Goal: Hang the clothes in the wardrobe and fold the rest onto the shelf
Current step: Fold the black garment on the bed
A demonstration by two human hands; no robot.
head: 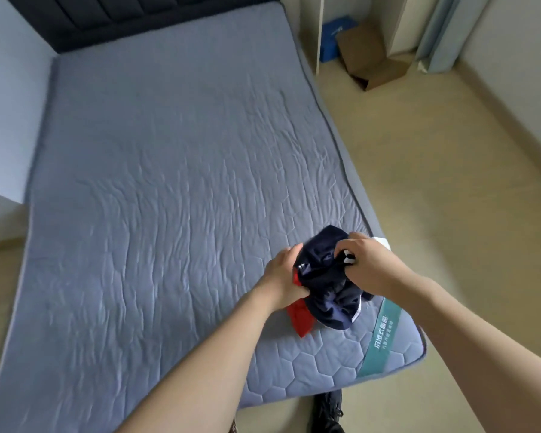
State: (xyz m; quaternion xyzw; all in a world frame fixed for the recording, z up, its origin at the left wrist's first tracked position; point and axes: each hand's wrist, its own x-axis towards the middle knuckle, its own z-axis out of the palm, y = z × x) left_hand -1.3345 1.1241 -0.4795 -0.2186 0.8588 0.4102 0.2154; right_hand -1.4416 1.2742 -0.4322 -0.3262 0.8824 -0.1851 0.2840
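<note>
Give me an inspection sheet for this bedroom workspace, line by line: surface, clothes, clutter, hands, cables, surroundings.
Surface: bare grey quilted mattress with a teal label strip at the near right corner.
Job's things: bundled dark navy garment at that corner, red cloth beneath it.
Clutter: white item peeking behind the right hand, unidentifiable.
Grippers: left hand and right hand both grip the navy garment.
Cables: nothing seen.
Surroundings: dark headboard, cardboard box, blue box, beige floor.

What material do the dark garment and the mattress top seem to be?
Dark garment: soft, thin fabric, probably knit; it bunches in loose folds. Mattress: quilted grey textile, matte; stitched hexagon lines and puckers show.
</note>
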